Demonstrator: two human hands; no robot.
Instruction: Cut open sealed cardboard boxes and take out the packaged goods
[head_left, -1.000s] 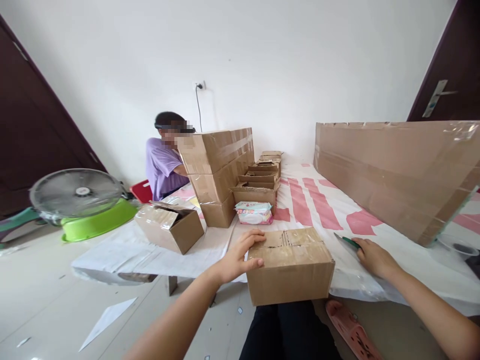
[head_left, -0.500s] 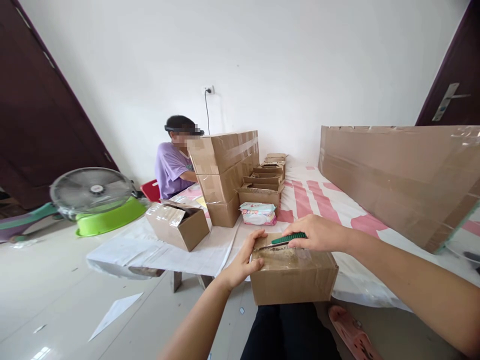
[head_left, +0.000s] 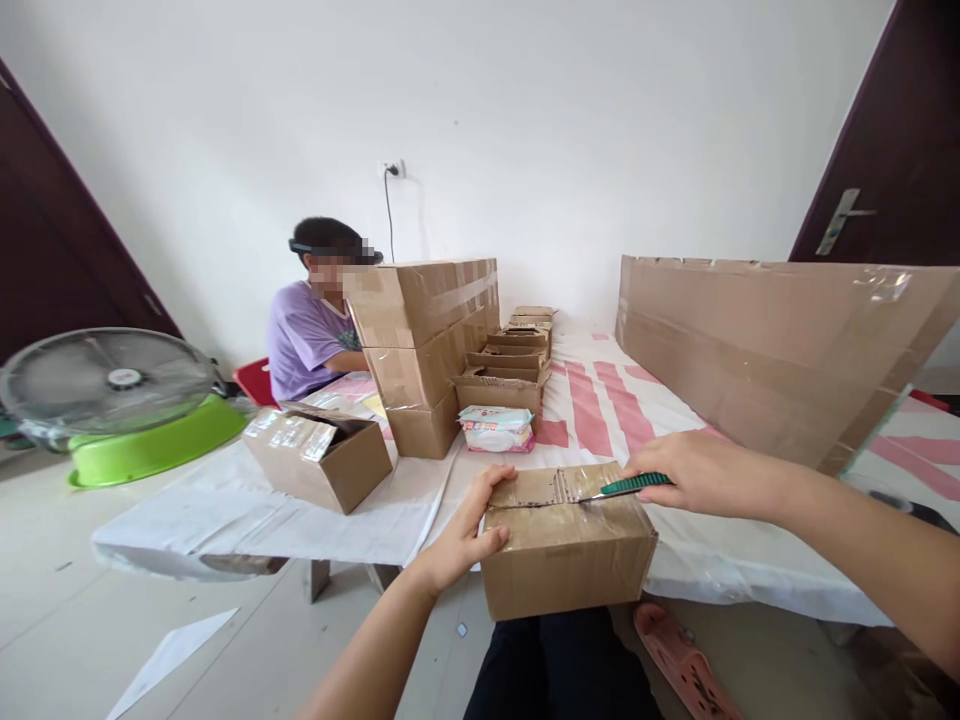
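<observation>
A taped cardboard box (head_left: 566,570) sits at the table's near edge, just above my lap. My left hand (head_left: 469,540) grips its left end, with fingers on the top and the thumb near the front edge. In my right hand (head_left: 679,475) is a green-handled utility knife (head_left: 634,484). Its blade points left and meets the seam along the middle of the box top; the very tip is hard to make out. Torn, ragged tape and cardboard show along the seam left of the blade.
A wet-wipes pack (head_left: 495,430) lies beyond the box, before a row of opened cartons (head_left: 499,390). Stacked boxes (head_left: 424,365) partly hide a person in a purple shirt (head_left: 300,335). A partly opened box (head_left: 319,460) stands left; a large cardboard panel (head_left: 765,350) stands right.
My right hand has drawn the knife rightward along the seam, and more torn cardboard shows behind it. My left hand stays on the box. The view has turned slightly right.
</observation>
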